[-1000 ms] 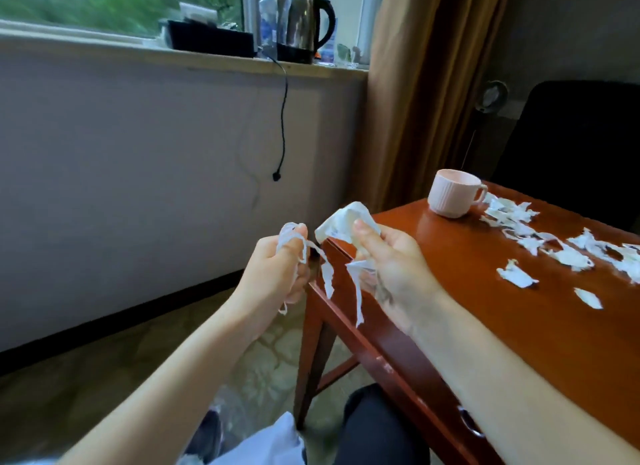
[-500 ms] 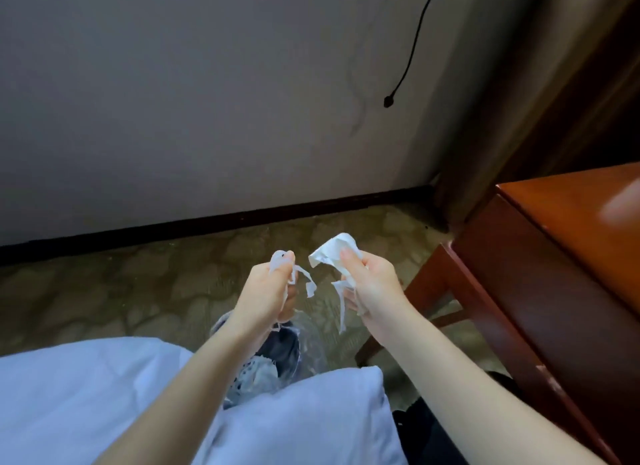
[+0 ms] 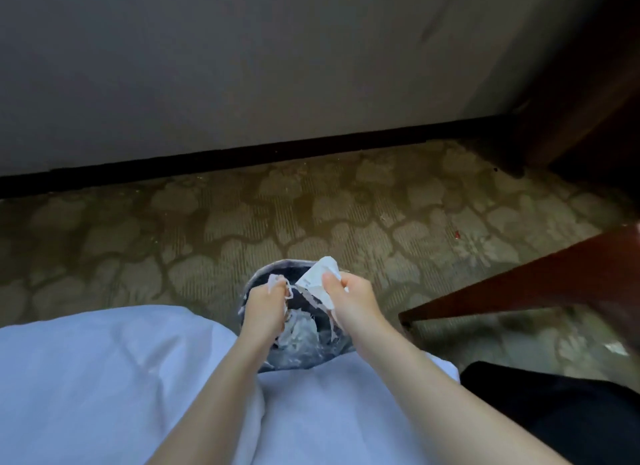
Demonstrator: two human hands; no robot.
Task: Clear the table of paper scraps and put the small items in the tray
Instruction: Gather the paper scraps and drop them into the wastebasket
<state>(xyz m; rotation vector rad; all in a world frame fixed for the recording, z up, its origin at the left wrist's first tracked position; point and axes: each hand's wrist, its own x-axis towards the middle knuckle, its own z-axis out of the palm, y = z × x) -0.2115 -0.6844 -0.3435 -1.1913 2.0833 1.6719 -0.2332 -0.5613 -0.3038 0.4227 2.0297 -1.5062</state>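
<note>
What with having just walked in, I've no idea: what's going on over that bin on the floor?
A person is leaning over a small lined bin on the carpet, with both hands above its opening. The left hand grips thin paper strips. The right hand holds a crumpled paper wad. White scraps already lie inside the bin. Neither handful has been dropped yet. The wooden table shows at the right edge.

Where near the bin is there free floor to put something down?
Bare carpet lies between the bin and the black baseboard. Over the bin it is crowded: the left hand and right hand hold paper scraps.
</note>
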